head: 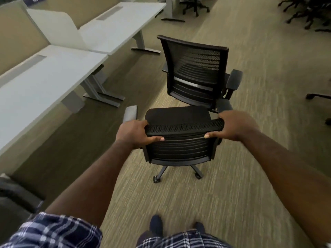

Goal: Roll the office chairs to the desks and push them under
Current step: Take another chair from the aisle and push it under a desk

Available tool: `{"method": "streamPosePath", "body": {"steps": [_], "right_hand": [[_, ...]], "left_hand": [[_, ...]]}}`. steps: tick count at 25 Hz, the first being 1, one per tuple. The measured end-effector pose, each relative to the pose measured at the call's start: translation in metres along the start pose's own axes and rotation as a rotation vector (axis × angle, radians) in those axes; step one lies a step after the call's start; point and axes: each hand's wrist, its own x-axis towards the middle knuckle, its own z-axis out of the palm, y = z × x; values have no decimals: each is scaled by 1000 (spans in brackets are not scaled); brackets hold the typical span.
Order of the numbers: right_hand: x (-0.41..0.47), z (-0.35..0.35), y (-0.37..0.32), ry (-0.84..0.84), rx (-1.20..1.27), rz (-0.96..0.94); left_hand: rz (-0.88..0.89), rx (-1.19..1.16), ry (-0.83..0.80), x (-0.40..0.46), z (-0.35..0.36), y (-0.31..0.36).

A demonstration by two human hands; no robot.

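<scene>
A black mesh office chair (180, 149) stands on the carpet right in front of me, its back towards me. My left hand (133, 134) grips the left end of the backrest's top edge, and my right hand (234, 127) grips the right end. A second black mesh chair (196, 70) stands just beyond the first, also with its back to me. Two pale grey desks run along the left: the near desk (35, 86) and the far desk (116, 27).
Beige partition panels (16, 38) back the desks. Desk legs with flat feet (105, 97) stand on the floor at left. More black chairs (311, 11) cluster at the top right, and another chair's edge (16, 196) shows at lower left. Carpet aisle lies ahead.
</scene>
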Motion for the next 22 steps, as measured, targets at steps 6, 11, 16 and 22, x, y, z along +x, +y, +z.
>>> {"method": "streamPosePath", "body": {"steps": [6, 11, 16, 22], "right_hand": [[14, -4, 12, -10, -18, -49], [14, -7, 2, -23, -41, -64], [16, -6, -13, -17, -64, -78], [24, -10, -36, 12, -96, -152]], "left_hand": [[-34, 15, 23, -13, 0, 20], [-63, 9, 31, -26, -1, 18], [-100, -21, 26, -37, -3, 9], [-154, -34, 34, -53, -7, -10]]}}
